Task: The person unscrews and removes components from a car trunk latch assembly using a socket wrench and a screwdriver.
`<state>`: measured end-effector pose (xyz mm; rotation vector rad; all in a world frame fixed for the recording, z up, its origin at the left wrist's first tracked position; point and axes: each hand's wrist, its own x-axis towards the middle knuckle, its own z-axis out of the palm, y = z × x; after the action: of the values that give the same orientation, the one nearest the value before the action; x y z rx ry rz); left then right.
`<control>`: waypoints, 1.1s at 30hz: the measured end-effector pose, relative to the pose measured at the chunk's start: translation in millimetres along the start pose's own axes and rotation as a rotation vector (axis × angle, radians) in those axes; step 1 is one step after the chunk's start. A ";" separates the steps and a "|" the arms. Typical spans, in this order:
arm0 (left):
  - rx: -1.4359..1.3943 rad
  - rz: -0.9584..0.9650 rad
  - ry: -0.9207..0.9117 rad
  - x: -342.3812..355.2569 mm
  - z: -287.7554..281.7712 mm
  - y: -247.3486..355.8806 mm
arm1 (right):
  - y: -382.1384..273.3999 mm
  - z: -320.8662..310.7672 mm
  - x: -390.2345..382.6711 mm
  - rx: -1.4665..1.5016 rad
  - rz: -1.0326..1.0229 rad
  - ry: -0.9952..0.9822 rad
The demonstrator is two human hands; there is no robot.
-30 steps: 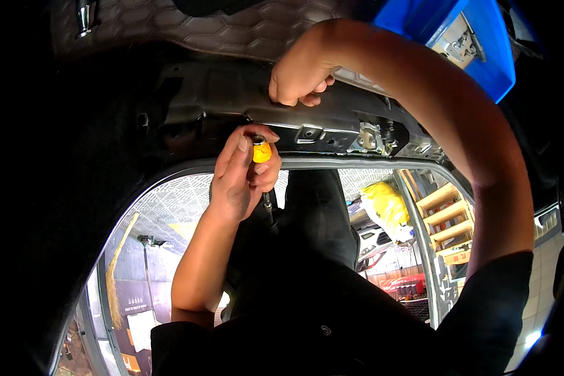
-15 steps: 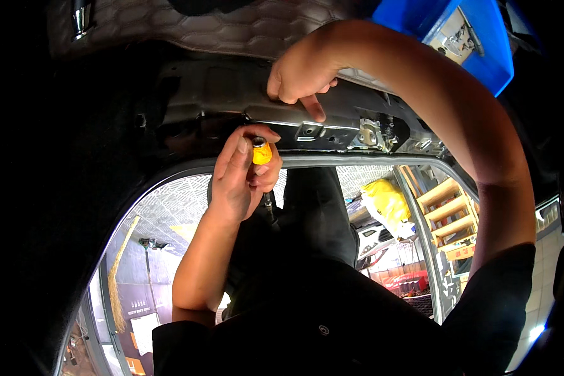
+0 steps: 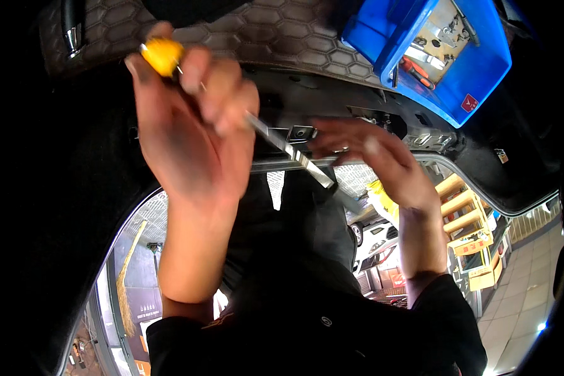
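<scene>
My left hand [image 3: 191, 144], blurred and raised at the upper middle, grips a yellow-handled tool [image 3: 163, 55] with a long silver shaft [image 3: 289, 149] slanting down to the right. My right hand [image 3: 388, 166] is just right of that shaft, its blurred fingers apart and loosely curved, with nothing visible in them. Both hands are over the dark metal panel [image 3: 282, 94] of a car's rear opening, which has brackets and holes, above a rubber seal [image 3: 438, 158] bordering the opening.
A blue bin [image 3: 482, 81] holding metal parts and an orange-handled tool sits on a quilted brown mat [image 3: 244, 31] at the top. Through the opening show a straw broom [image 3: 128, 276], wooden shelving [image 3: 460, 219], a white car [image 3: 373, 244] and a tiled floor [image 3: 517, 276].
My left hand has moved up and left with the tool, swinging its shaft rightward. My right hand has come off the panel and down to the right, fingers opening. The view has shifted.
</scene>
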<state>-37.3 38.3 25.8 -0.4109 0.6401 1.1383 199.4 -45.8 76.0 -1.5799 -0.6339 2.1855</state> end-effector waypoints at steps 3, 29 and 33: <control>-0.117 0.009 0.089 30.4 -4.8 10.5 | 0.2 -14.4 -22.3 0.372 -0.092 -0.005; 2.964 0.741 -0.159 -38.5 -38.7 41.4 | -122.4 -40.0 151.4 -0.394 -0.419 0.249; 2.954 0.751 -0.167 -37.7 -41.1 43.0 | -120.7 -37.1 157.7 -0.371 -0.397 0.275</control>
<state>-98.0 3.1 20.4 2.4821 1.5499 -0.1819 191.1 144.7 9.1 -1.7084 -1.1969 1.5929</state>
